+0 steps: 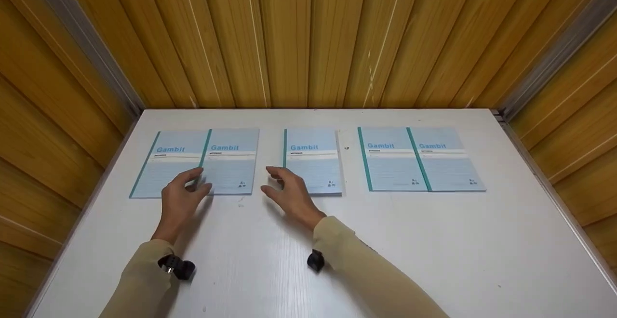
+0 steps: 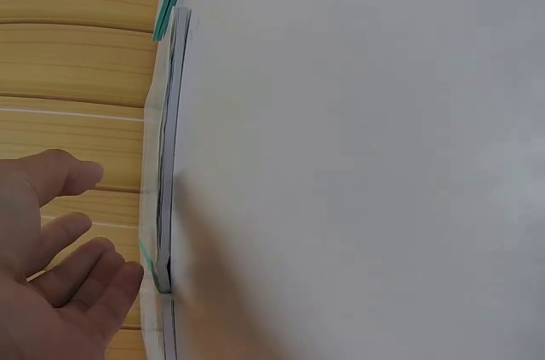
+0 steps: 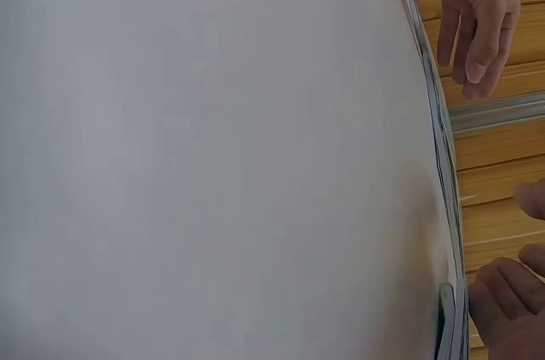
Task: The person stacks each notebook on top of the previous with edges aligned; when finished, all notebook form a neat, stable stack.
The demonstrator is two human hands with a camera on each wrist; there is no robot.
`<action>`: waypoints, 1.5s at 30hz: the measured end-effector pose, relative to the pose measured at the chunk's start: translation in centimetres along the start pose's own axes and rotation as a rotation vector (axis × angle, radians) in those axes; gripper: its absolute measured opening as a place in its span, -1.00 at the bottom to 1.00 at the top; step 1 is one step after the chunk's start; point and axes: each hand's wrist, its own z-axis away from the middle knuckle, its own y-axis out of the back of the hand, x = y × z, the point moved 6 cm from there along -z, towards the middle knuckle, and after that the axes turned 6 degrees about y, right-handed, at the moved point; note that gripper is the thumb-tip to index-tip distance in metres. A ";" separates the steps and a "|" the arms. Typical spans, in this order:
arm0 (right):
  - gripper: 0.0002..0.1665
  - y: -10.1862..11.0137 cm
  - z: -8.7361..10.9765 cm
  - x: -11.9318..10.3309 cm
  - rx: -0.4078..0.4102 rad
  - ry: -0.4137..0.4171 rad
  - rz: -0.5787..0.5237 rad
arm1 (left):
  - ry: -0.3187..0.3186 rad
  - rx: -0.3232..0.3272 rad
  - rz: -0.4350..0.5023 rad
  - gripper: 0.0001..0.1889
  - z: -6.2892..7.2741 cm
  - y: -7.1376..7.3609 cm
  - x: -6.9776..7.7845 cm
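Observation:
My left hand (image 1: 181,197) hovers over the lower part of two light-blue notebooks, the outer left notebook (image 1: 168,139) and the inner left notebook (image 1: 234,164), which lie side by side with green spines. Its fingers are loosely bent and hold nothing. Beside the spine of a middle notebook (image 1: 313,164), my right hand (image 1: 294,195) covers that notebook's lower left corner, thumb and fingers apart and nothing between them. In the left wrist view, the left hand (image 2: 64,275) is close to the notebooks' edge. Part of the right hand (image 3: 511,300) is cut off in its own wrist view.
Two more notebooks, a nearer right notebook (image 1: 390,168) and an outer right notebook (image 1: 450,168), lie together on the right of the white table (image 1: 270,270). Wood-patterned panels (image 1: 332,38) stand behind the table and at both sides. A dark wrist device (image 1: 178,266) sits at the left sleeve.

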 end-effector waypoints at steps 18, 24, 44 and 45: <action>-0.33 -3.3 -1.2 -0.4 -0.093 -0.087 0.030 | 0.045 -0.051 -0.113 -0.56 -0.5 0.0 -0.4; -0.40 -3.9 -1.2 -0.7 -0.144 -0.031 0.096 | 0.048 -0.068 -0.122 -0.59 -0.2 0.1 -0.7; -0.55 -4.4 -0.5 -1.5 -0.109 0.054 0.172 | 0.079 -0.078 -0.079 -0.68 0.2 0.2 -1.1; -0.55 -4.3 -0.5 -1.6 -0.109 0.057 0.166 | 0.081 -0.075 -0.078 -0.69 0.3 0.2 -1.0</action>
